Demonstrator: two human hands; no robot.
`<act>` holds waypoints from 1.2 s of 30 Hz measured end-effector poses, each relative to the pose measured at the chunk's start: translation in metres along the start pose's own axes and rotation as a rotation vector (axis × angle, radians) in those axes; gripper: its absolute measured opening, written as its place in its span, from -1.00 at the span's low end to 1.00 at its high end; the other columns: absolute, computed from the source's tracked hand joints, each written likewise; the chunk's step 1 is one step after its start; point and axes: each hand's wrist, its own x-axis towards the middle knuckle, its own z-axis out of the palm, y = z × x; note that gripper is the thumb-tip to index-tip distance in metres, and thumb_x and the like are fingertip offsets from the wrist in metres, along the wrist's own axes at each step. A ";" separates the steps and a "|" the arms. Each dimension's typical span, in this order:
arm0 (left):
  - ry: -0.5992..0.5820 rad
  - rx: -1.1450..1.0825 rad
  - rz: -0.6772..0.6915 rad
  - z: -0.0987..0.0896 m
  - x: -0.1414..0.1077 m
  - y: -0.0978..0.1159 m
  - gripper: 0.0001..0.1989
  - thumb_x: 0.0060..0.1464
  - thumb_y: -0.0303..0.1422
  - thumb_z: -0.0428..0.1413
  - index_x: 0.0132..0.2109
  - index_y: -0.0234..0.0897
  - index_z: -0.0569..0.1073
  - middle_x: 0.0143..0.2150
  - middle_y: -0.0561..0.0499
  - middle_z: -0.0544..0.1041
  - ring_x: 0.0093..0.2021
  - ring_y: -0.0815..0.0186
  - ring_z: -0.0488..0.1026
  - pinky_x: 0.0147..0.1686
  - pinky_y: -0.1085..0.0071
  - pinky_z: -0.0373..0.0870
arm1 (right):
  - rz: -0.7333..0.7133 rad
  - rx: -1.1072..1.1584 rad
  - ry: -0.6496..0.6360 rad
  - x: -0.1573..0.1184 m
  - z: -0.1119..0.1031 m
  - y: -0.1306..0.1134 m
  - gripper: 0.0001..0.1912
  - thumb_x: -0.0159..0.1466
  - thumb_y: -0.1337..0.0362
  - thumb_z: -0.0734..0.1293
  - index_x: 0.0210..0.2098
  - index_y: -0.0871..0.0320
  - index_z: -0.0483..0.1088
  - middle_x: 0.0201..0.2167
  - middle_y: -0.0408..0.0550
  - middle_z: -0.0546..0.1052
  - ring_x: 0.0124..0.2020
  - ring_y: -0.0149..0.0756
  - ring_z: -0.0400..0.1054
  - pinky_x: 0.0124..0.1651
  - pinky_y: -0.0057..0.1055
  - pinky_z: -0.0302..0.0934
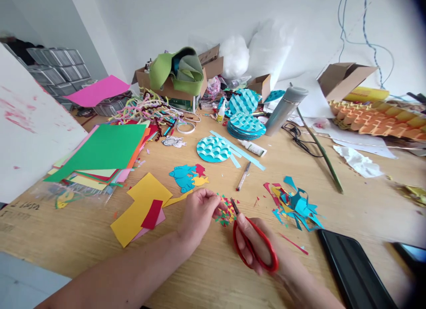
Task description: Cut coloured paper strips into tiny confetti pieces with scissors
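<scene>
My right hand (256, 244) grips red-handled scissors (271, 251), their short dark blades pointing up and left, close together. Close by on the left, my left hand (199, 211) is closed in a pinch; whatever its fingertips hold is too small or hidden to make out. Between the two hands lies a pile of tiny paper bits (226, 215) in red, green and yellow. Behind my left hand are blue paper fish cutouts (182, 178), with red and yellow ones beside them. A yellow paper strip (178, 199) reaches toward my left wrist.
Yellow paper (136, 211) and stacked coloured sheets (103, 147) lie left. Blue scraps (301, 204) and a black phone (353, 264) lie right. Farther back are a pen (243, 176), a glue bottle (254, 148), a wavy-topped blue disc (213, 149) and a grey flask (286, 109).
</scene>
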 end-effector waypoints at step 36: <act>-0.326 0.327 0.223 0.001 -0.015 -0.008 -0.82 0.08 -0.28 0.08 -0.41 -0.30 0.39 -0.58 0.08 0.38 -0.57 0.43 0.28 -0.56 0.52 0.18 | -0.265 0.037 0.287 0.000 -0.003 -0.011 -0.72 0.07 0.12 0.37 -0.55 0.20 0.30 -0.72 -0.20 0.38 -0.71 -0.49 0.18 -0.66 -0.58 0.04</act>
